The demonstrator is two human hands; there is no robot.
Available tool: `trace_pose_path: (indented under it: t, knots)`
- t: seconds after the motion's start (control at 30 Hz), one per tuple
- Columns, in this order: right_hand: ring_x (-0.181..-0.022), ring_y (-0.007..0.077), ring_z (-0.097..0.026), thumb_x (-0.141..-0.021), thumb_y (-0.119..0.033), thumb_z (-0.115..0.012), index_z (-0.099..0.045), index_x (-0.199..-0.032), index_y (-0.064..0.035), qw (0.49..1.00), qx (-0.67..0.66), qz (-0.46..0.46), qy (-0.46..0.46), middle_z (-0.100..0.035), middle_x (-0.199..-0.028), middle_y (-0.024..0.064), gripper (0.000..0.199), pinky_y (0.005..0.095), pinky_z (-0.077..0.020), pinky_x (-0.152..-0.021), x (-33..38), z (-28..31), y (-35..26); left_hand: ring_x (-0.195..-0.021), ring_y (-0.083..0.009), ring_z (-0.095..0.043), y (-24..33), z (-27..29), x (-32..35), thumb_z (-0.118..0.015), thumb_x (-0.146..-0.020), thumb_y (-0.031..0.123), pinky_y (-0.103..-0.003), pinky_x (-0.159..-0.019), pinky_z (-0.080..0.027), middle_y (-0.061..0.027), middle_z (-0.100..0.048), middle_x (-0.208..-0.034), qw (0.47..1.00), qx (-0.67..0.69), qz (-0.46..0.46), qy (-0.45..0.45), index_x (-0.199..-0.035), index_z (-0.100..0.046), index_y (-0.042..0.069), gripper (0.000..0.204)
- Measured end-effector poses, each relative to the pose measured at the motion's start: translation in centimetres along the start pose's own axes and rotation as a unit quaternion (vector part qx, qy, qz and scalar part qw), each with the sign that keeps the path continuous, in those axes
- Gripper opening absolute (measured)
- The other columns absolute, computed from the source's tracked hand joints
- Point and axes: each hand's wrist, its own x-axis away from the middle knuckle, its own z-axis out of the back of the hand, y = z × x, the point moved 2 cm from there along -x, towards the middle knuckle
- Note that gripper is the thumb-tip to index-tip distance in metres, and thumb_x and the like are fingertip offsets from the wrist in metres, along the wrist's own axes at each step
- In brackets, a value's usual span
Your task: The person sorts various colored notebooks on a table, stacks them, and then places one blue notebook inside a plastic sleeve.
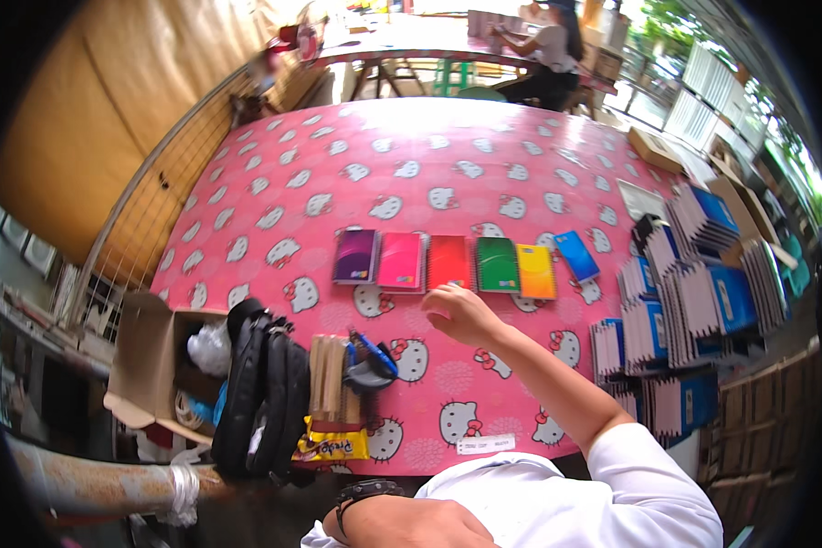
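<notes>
Pink cat-print tablecloth covers table, glare at far end. Tan tarpaulin walls left; open, bright yard far right. Beyond, co-worker sits at second table. Blue-covered spiral notebook stacks crowd right edge; black backpack, near left. Mid-table: row of six colored notebooks, blue one tilted. Right hand by red notebook, fingers parted, seemingly unladen. Left hand's grip: can't tell.
</notes>
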Motion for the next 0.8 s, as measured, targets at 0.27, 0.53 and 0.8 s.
trace_pose_path:
  t: [0.27, 0.53, 0.8]
  knots:
    - [-0.106, 0.0297, -0.05, -0.076, -0.023, -0.06, -0.056, -0.103, -0.0006, 0.961, 0.261, 0.086, 0.021, -0.056, -0.105, 0.0151, 0.036, 0.0411, -0.0461, -0.085, -14.1, -10.7, 1.7, -0.05, -0.0185, -0.052, 2.4, 3.5, 7.0, -0.063, -0.071, 0.001, -0.027, -0.04, -0.038, -0.0128, -0.055, -0.067, 0.97, -0.178, 0.014, 0.164, -0.076, -0.054, 0.002, 0.011]
    - [-0.064, 0.0283, -0.064, -0.081, -0.01, -0.044, -0.054, -0.107, 0.0031, 0.908, 0.356, 0.162, -0.15, -0.062, -0.076, 0.0184, 0.031, 0.0362, -0.053, -0.056, -17.8, -11.3, 2.9, -0.08, -0.015, -0.049, 0.9, 9.9, 14.7, -0.061, -0.066, 0.002, -0.024, -0.061, -0.041, -0.0085, -0.049, -0.095, 0.758, -0.323, 0.038, 0.565, -0.108, -0.049, 0.004, 0.044]
    - [-0.06, 0.0108, -0.055, -0.082, -0.007, -0.056, -0.06, -0.096, -0.0033, 0.952, -0.142, 0.019, -0.272, -0.061, -0.071, 0.0024, 0.015, 0.0286, -0.0483, -0.059, -16.1, 1.4, -2.9, -0.112, -0.0157, -0.049, 1.1, 16.6, 16.1, -0.078, -0.065, 0.015, -0.032, -0.091, -0.04, -0.0148, -0.05, -0.119, 0.391, -0.768, 0.212, 0.461, -0.118, -0.047, 0.001, 0.063]
